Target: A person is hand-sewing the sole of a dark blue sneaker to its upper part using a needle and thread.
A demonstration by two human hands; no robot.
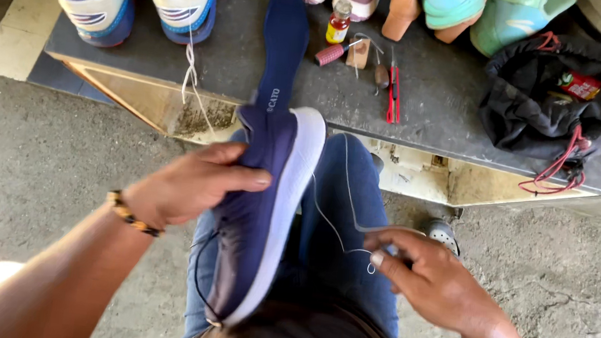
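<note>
Fingers of the left hand [192, 184] wrap tight round the navy shoe [260, 209], white sole facing right, propped over the lap in blue jeans [353, 196]. Its navy insole [285, 42] pokes up past the toe. Moving right, the right hand [429, 277] pinches a thin pale thread [333, 216] between thumb and fingertips. Beyond, red-handled pliers [393, 93] lie on the grey ledge [438, 109].

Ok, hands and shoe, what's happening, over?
Left hand grips navy shoe on lap. Right hand pinches white thread. Nothing blocking.
</note>
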